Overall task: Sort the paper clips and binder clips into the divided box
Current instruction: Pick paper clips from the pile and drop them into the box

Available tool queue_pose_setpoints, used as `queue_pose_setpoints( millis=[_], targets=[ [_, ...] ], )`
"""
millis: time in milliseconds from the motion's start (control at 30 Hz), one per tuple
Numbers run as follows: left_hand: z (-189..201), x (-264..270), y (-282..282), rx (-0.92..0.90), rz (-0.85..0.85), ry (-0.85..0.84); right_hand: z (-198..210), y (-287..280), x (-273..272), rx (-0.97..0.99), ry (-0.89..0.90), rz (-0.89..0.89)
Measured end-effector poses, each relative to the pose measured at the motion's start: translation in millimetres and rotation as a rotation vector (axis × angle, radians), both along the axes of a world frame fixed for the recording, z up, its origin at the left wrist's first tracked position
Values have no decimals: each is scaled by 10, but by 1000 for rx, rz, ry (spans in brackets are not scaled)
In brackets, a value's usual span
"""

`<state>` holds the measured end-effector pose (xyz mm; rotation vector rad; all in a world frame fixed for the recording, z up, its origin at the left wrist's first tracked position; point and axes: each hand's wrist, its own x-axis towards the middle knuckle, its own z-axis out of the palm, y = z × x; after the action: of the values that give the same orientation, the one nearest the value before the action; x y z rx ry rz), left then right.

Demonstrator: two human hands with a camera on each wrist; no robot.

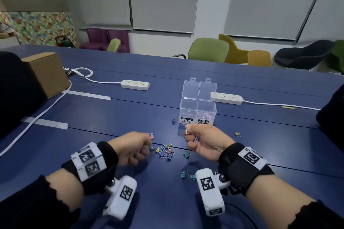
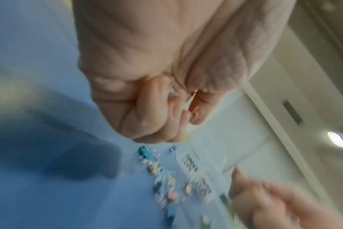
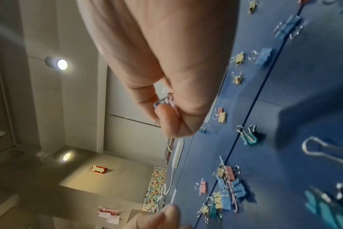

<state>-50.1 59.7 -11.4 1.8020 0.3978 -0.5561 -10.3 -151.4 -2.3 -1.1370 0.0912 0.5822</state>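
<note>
The right hand [image 1: 206,142] is raised just near of the clear divided box [image 1: 197,109], its fingers [image 3: 166,117] curled and clamped on a few paper clips [image 3: 164,100], one white clip sticking out by the thumb. The box stands open on the blue tabletop [image 1: 111,113], lids tipped back; the left compartment, labelled BINDER CLIPS, looks nearly bare, while the right one, labelled PAPER CLIPS, holds pink and pale clips. The left hand [image 1: 133,148] is low at the left edge of a mixed heap of clips [image 1: 164,151], fingers curled together; blur hides whether they grip anything. Loose binder clips lie scattered near the heap: a teal one [image 1: 186,154] to its right, two teal ones [image 1: 188,174] nearer, a yellow one [image 1: 237,133] far right, a dark one [image 1: 174,121] left of the box.
</note>
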Motion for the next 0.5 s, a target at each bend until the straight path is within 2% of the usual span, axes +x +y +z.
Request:
queue_pose_setpoints(
  millis=[100, 200, 267, 367, 433, 500],
  targets=[
    [80, 130, 258, -511, 216, 65, 7, 39, 45, 127, 124, -54],
    [121, 198, 447, -766, 341, 46, -4, 96, 93, 135, 173, -20],
    [129, 215, 508, -793, 357, 21, -19, 145, 112, 54, 164, 32],
    [120, 263, 525, -719, 326, 32, -11, 236, 129, -98, 132, 87],
    [102, 299, 492, -633, 300, 43, 6, 298, 157, -212, 94, 104],
    [84, 355, 436, -464, 267, 21, 32, 362, 180, -382, -3, 150]
  ],
)
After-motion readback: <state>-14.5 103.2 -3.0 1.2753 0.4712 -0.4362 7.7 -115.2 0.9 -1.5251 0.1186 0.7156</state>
